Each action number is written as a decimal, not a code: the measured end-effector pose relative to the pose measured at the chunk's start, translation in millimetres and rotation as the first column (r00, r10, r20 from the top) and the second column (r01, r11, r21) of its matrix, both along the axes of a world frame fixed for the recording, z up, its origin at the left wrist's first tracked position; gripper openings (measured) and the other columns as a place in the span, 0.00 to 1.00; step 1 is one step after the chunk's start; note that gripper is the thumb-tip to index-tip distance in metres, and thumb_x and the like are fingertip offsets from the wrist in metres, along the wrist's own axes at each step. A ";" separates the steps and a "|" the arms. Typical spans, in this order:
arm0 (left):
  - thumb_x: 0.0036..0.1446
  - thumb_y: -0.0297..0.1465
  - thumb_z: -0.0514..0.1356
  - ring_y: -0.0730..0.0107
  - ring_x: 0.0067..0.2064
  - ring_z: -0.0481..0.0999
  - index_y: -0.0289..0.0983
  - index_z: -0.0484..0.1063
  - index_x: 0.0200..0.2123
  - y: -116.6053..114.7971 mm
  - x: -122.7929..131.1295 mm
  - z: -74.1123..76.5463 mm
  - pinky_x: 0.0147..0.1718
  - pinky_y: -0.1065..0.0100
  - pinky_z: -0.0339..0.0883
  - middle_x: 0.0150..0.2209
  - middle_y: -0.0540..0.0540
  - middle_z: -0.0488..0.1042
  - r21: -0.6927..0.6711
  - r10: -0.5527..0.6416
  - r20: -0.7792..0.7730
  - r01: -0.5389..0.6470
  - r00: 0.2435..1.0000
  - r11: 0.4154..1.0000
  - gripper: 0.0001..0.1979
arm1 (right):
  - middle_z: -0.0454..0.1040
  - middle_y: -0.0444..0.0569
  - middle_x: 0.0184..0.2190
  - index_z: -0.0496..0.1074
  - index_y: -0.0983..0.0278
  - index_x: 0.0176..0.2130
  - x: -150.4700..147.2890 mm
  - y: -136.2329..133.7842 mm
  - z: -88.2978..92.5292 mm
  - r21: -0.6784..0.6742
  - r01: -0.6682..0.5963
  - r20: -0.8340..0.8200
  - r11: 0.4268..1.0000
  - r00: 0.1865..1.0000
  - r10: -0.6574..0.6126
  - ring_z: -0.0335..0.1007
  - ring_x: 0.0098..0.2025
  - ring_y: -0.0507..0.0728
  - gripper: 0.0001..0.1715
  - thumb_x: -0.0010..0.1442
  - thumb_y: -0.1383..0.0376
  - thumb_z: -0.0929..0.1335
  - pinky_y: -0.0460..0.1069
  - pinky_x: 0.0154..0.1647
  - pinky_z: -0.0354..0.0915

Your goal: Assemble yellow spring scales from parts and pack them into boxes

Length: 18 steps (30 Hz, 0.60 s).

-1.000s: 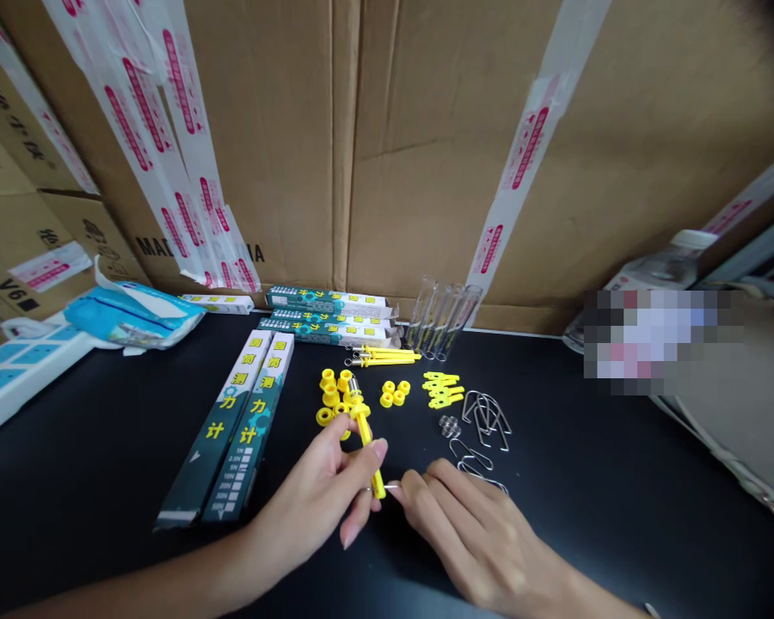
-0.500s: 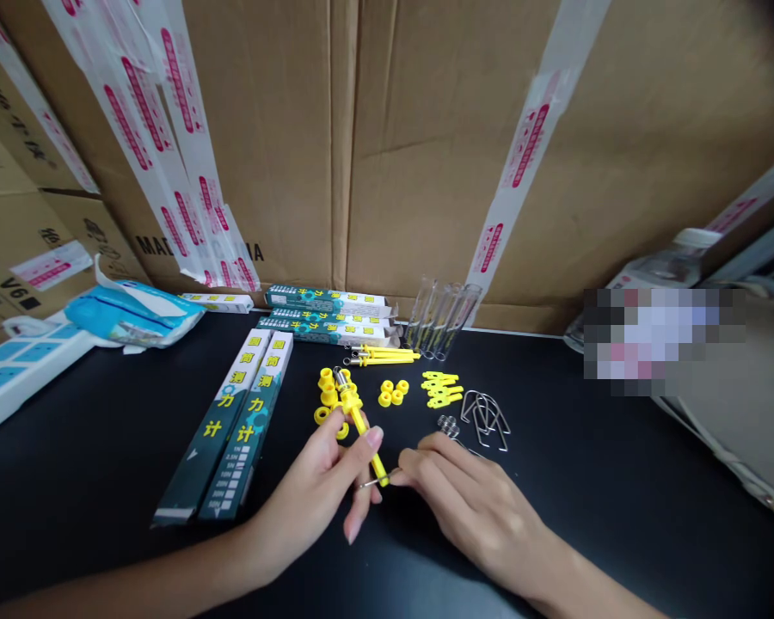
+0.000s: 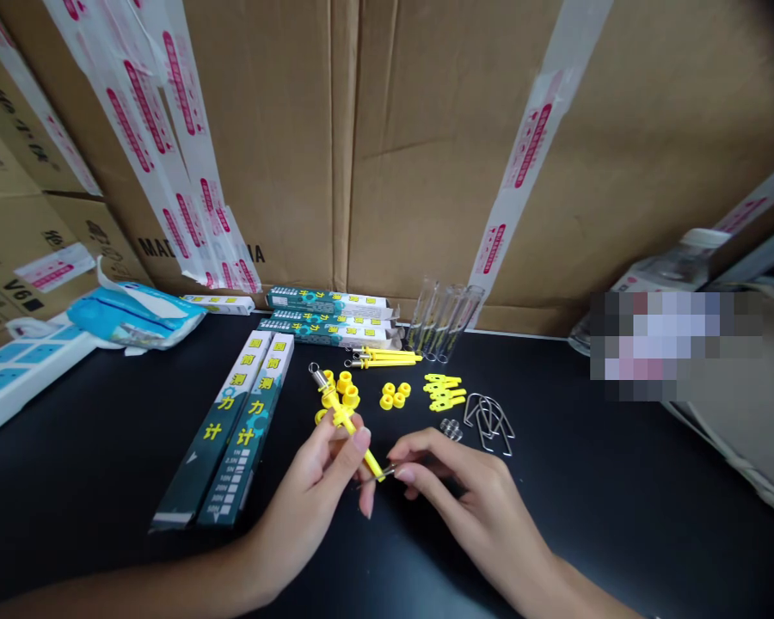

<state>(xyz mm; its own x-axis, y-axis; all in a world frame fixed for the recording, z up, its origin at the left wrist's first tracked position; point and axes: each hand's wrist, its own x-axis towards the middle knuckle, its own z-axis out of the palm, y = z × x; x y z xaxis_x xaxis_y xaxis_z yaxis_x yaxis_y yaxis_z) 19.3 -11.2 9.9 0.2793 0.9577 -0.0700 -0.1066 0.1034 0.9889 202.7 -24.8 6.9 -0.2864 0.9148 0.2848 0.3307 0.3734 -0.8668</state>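
My left hand [image 3: 326, 481] pinches a yellow plastic spring-scale rod [image 3: 365, 449] between thumb and fingers; it slants down to the right. At its upper end, a metal spring [image 3: 319, 376] with a wire loop points away from me. My right hand [image 3: 464, 490] grips a thin metal wire hook [image 3: 389, 470] with thumb and index finger at the rod's lower tip. The wire appears to cross that tip; whether it goes through a hole I cannot tell. Just beyond my left hand lie yellow flanged caps [image 3: 351, 396], partly covered by the rod.
Small yellow rings [image 3: 398, 401], flat yellow tabs [image 3: 448, 400], bent wire hooks [image 3: 488, 423] and metal nuts [image 3: 451, 429] lie behind my right hand. Farther back are more yellow rods [image 3: 390, 356], clear tubes [image 3: 448, 322] and printed boxes [image 3: 328, 301]. Two long boxes [image 3: 251, 430] lie left.
The rod's spring end has swung left and its lower tip has shifted slightly up. My right hand's fingers have opened out from a curled grip into a thumb-and-index pinch on the wire.
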 end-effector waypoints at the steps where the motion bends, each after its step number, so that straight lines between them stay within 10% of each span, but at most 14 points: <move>1: 0.60 0.52 0.60 0.75 0.23 0.68 0.38 0.67 0.35 0.2 0.1 0.2 0.32 0.69 0.64 0.23 0.57 0.66 -0.004 0.002 0.000 -0.002 1.000 1.000 0.22 | 0.79 0.43 0.34 0.75 0.61 0.40 -0.9 0.2 -0.5 -0.069 -0.009 -0.037 0.998 0.999 0.006 0.76 0.28 0.50 0.07 0.68 0.63 0.67 0.43 0.31 0.72; 7: 0.58 0.53 0.62 0.76 0.22 0.67 0.38 0.67 0.35 0.7 1.1 -0.5 0.29 0.69 0.65 0.25 0.57 0.66 -0.033 0.025 0.002 -0.025 1.000 0.999 0.23 | 0.77 0.44 0.31 0.75 0.62 0.40 -4.4 -0.1 -7.2 -0.266 -0.041 -0.209 0.963 0.978 -0.016 0.73 0.25 0.50 0.11 0.65 0.57 0.69 0.43 0.27 0.73; 18: 0.54 0.54 0.64 0.76 0.23 0.62 0.39 0.68 0.36 -1.1 -0.3 -3.1 0.24 0.72 0.61 0.24 0.57 0.63 -0.059 0.011 0.026 -0.010 1.000 0.998 0.24 | 0.78 0.43 0.28 0.77 0.63 0.34 -7.3 -5.0 -5.6 -0.078 -0.019 -0.171 0.997 0.985 0.005 0.73 0.23 0.49 0.06 0.63 0.64 0.71 0.42 0.26 0.70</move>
<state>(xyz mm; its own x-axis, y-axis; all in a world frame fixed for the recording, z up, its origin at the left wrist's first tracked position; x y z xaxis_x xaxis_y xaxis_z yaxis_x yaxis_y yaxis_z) 18.9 -12.3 6.8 0.2719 0.9549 -0.1193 -0.1340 0.1603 0.9779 195.4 -29.8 1.3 -0.2510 0.9332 0.2571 0.1714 0.3042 -0.9371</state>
